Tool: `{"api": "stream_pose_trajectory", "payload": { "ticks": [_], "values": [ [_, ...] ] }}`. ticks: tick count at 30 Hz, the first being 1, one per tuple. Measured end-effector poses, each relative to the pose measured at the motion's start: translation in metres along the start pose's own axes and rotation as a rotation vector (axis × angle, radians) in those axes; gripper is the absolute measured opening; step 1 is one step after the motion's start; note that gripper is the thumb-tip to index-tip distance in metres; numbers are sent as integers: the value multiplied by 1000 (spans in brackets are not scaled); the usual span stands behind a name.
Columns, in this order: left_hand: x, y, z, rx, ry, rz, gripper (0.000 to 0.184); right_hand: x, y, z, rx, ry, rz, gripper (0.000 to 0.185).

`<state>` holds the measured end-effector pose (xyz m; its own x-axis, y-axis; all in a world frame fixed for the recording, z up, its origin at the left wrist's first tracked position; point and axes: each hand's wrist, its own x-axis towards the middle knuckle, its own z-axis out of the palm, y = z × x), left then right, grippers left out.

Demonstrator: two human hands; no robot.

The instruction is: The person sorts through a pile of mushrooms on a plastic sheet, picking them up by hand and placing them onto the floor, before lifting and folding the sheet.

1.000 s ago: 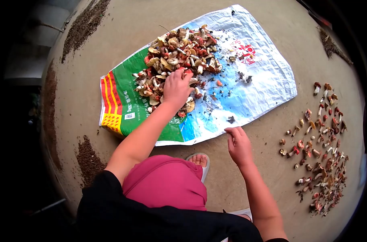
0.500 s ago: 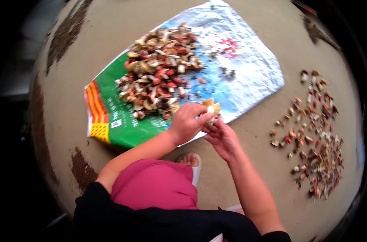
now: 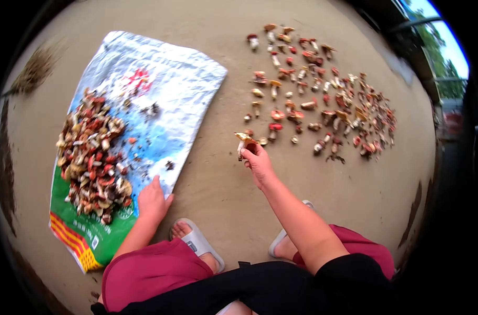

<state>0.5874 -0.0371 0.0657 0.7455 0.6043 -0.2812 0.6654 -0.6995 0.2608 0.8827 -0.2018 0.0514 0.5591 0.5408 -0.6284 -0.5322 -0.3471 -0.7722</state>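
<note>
My right hand (image 3: 258, 164) pinches a mushroom (image 3: 242, 143) with a yellow-orange cap and pale stem, held up over the concrete near the spread mushrooms (image 3: 308, 104). At the edge of the flattened sack (image 3: 180, 89), my left hand (image 3: 154, 200) is open and empty, index finger pointing forward and thumb apart. Whether it touches the sack I cannot tell. A heap of red, tan and white mushrooms (image 3: 94, 157) covers the sack's left part. Just beyond my left fingertips lies a dark crumb of dirt (image 3: 170, 165).
Bare concrete floor (image 3: 223, 189) runs between the sack and the spread mushrooms. My sandalled feet, one in a white sandal (image 3: 198, 244), stand close below. A brush-like bundle (image 3: 37, 68) lies at the far left. Dark structures edge the right side.
My view has swung right. Both hands were together at the mushroom over the sack's edge; now they are apart, and my right hand alone has carried the mushroom toward the spread ones.
</note>
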Motion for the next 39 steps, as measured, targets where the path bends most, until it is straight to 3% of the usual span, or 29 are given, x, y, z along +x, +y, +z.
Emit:
{"api": "stream_pose_trajectory", "payload": {
  "ticks": [1,5,6,8,12,15,17,18,20,25,30,32,33,35,39],
  "values": [
    [3,2,6,-52,-125,-73,59,1,-5,-16,-66,39,-11,29],
    [22,13,17,-11,-174,-10,27,0,-25,-73,-265,95,-38,41],
    [26,13,20,-17,-174,36,27,-3,-38,-95,-258,140,-48,41],
    [32,12,25,-10,-180,48,28,-18,-68,-143,-659,53,24,43],
    [34,15,22,-24,-137,99,29,-86,-151,-243,-883,-41,165,48],
    [30,13,18,32,-161,65,31,-119,-173,-307,-726,234,111,43],
    [28,18,7,35,-176,69,31,-123,-158,-358,-763,452,11,35],
    [28,22,3,25,-196,76,31,-118,-151,-374,-752,446,6,35],
    [30,29,1,9,-186,82,29,-102,-133,-411,-633,706,-15,30],
    [-4,49,-7,160,-285,-68,26,12,-43,-520,-687,801,-67,28],
    [-32,96,-42,248,-408,-348,36,49,-45,-533,-778,743,14,33],
    [-31,139,-69,196,-469,-341,41,47,-46,-530,-689,829,-82,37],
    [-31,153,-70,152,-463,-270,38,34,-51,-521,-815,932,-202,32],
    [-40,178,-79,72,-450,-195,31,3,-56,-496,-810,837,-366,23],
    [-75,219,-88,-18,-451,-329,30,-35,-38,-433,-746,393,-575,15]
  ]
}}
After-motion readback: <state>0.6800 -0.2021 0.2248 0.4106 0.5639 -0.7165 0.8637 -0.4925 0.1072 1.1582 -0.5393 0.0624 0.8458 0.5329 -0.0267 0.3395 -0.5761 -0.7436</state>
